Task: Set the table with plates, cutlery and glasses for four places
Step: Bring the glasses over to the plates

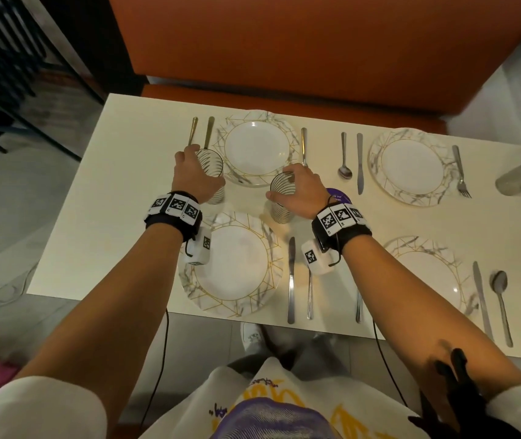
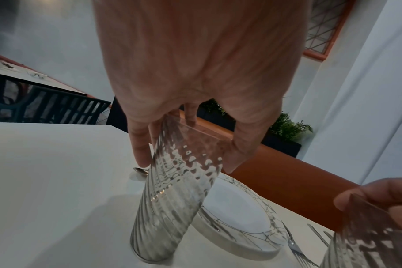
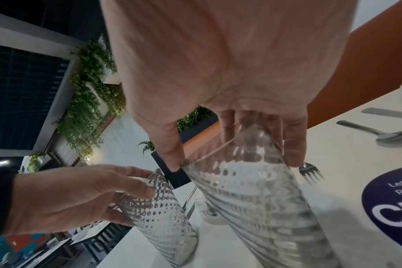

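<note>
The left hand [image 1: 193, 172] is gripping a clear ribbed glass tumbler [image 1: 213, 175] by its rim on the cream surface [image 1: 119, 185], left of the far marbled plate [image 1: 256, 147]; the right hand [image 1: 300, 190] is gripping a second ribbed tumbler [image 1: 279, 198] just beside it.

A: How are the arms sitting?
B: Both bare forearms are stretched forward over the near edge of the table [image 1: 72, 236], each with a black wrist strap carrying checkered markers. The left hand [image 1: 194, 175] comes down from above, fingers and thumb curled round the rim of a ribbed glass [image 1: 210, 171].
A: And the other one?
B: Same deal. The right hand [image 1: 300, 191] grips a second ribbed glass [image 1: 281, 198] at its rim, thumb on the left side and fingers wrapped round the far side.
</note>
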